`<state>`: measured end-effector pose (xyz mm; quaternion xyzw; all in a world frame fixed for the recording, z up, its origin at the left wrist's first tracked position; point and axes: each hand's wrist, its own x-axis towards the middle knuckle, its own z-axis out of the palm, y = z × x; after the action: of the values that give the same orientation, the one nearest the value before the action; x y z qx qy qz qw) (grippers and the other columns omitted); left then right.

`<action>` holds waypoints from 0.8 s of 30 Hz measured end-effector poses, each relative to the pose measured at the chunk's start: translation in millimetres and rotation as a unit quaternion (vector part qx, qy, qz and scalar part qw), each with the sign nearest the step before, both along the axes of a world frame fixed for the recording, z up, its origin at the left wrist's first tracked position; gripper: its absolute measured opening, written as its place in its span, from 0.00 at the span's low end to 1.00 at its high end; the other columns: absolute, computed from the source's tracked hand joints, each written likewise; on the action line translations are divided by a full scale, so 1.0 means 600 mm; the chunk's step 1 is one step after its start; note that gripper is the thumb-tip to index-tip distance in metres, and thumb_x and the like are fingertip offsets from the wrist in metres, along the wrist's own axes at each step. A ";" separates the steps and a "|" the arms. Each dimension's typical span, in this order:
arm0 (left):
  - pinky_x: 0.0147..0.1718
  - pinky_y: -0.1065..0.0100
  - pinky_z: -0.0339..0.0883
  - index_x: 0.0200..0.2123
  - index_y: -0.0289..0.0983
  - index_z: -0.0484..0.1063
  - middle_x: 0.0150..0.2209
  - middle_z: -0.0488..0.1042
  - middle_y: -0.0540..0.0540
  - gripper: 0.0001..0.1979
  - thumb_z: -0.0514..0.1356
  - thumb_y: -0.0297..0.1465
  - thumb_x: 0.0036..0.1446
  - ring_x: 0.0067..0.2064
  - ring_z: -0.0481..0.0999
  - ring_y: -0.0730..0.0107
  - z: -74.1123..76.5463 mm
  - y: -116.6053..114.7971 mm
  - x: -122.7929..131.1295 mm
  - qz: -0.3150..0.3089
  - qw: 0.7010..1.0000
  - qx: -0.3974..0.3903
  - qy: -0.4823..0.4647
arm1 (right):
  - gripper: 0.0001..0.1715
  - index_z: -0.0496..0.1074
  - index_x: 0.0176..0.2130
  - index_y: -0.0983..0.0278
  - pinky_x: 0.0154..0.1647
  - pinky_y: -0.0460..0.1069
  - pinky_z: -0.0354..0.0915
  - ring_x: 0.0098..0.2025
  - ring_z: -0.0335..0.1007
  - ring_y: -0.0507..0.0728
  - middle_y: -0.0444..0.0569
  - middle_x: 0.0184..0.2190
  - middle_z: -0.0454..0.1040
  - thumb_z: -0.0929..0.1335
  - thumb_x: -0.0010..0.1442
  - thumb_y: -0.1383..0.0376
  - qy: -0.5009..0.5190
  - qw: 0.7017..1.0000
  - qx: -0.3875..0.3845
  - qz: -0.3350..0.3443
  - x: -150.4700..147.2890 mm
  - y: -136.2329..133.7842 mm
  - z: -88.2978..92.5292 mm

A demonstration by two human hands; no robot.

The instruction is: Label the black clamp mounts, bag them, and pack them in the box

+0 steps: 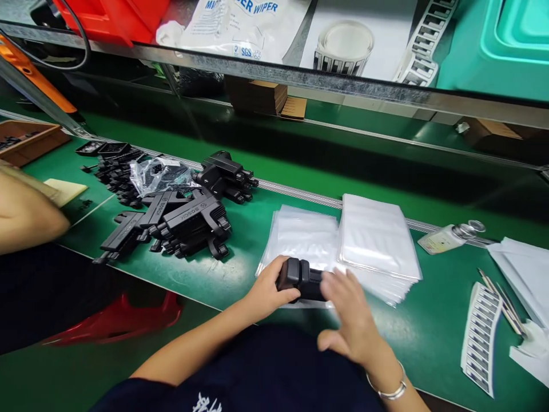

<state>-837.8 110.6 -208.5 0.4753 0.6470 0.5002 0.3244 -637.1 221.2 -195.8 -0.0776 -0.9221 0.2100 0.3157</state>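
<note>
Dark shirt cloth [266, 366] with white lettering lies nearest, along the bottom, and both forearms reach out from it over the green worktop [437, 297]. Curled around one end of a black plastic part [305, 272], the left hand [271, 290] has its thumb on the near side and its fingers on the far side. Beside it, the right hand [352, 320] is blurred and open, thumb well apart from the fingers; its fingertips overlap the part's other end, and whether they touch it I cannot tell. Blocky and dark, the part has a rounded left end and a narrow groove across it, while its right end is hidden. It sits over the near edge of a low stack of clear bags [306, 229], with a taller stack of bags [375, 234] just to the right. Farther left lies a pile of similar black parts [193, 220], near a co-worker's bent arm [28, 212]. Around the right wrist is a metal bracelet [392, 390].
</note>
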 end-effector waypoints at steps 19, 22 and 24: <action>0.42 0.61 0.69 0.45 0.38 0.70 0.40 0.75 0.45 0.28 0.67 0.49 0.45 0.41 0.75 0.58 0.008 -0.007 -0.024 0.045 0.999 0.029 0.004 | 0.27 0.64 0.61 0.58 0.60 0.61 0.64 0.61 0.64 0.63 0.52 0.60 0.68 0.58 0.69 0.53 -0.177 0.956 -0.200 -0.122 0.049 0.068 0.009; 0.44 0.62 0.69 0.44 0.37 0.72 0.41 0.77 0.45 0.28 0.68 0.48 0.42 0.45 0.75 0.57 -0.004 0.003 -0.053 0.206 0.963 0.052 -0.164 | 0.28 0.65 0.61 0.63 0.60 0.66 0.63 0.62 0.63 0.68 0.57 0.60 0.67 0.61 0.66 0.55 -0.242 0.947 -0.142 -0.154 0.055 0.062 -0.060; 0.41 0.66 0.70 0.41 0.36 0.73 0.38 0.78 0.45 0.25 0.67 0.48 0.44 0.43 0.77 0.59 -0.008 0.013 -0.069 0.289 0.907 0.066 -0.300 | 0.28 0.66 0.61 0.64 0.60 0.71 0.60 0.65 0.57 0.72 0.59 0.62 0.64 0.63 0.65 0.57 -0.266 0.946 -0.087 -0.162 0.047 0.045 -0.112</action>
<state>-879.4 118.1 -213.6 0.1154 0.5938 0.7326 0.3121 -608.8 248.0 -263.3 -0.3061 -0.9257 0.2071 0.0812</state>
